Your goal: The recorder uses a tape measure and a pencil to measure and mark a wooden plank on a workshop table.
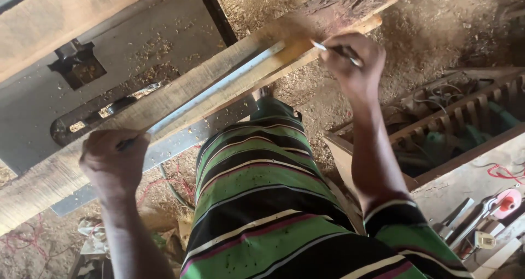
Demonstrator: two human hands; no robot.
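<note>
A long wooden plank [180, 96] lies slantwise across a grey machine table [33, 101]. Flat on the plank rests a long metal ruler [216, 87]. My left hand [114, 161] presses down on the ruler's near end, fingers curled over it at the plank's edge. My right hand [353, 60] grips a thin pencil-like marker [334, 49] with its tip touching the plank beside the ruler's far end. My green, black and pink striped shirt [262, 202] fills the lower middle.
A slot with a blade opening [82, 120] sits in the machine table behind the plank. A wooden crate of tools and wires [448, 126] stands at the right, with loose tools [481, 213] below it. Sawdust covers the ground [426, 33].
</note>
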